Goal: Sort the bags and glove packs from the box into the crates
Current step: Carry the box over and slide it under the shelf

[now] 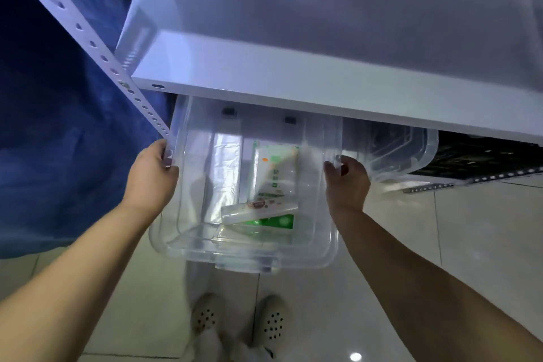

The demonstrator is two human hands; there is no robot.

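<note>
Pale floor tiles (440, 244) lie below me, my shoes (238, 323) just visible. White shelf (293, 91) overhangs the clear crate (244, 256), blocking its far end. My left hand (151, 176) and right hand (348, 182) each clamp a side rim. Inside lie glove packs (274, 170) and a bag (224, 179). Another clear crate (411, 153) sits just right.

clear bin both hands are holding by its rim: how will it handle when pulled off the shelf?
The clear bin is probably light: only a few flat packs lie inside. Its thin walls may flex where the left hand and right hand grip the rim. The loose packs could slide if it tips.
</note>
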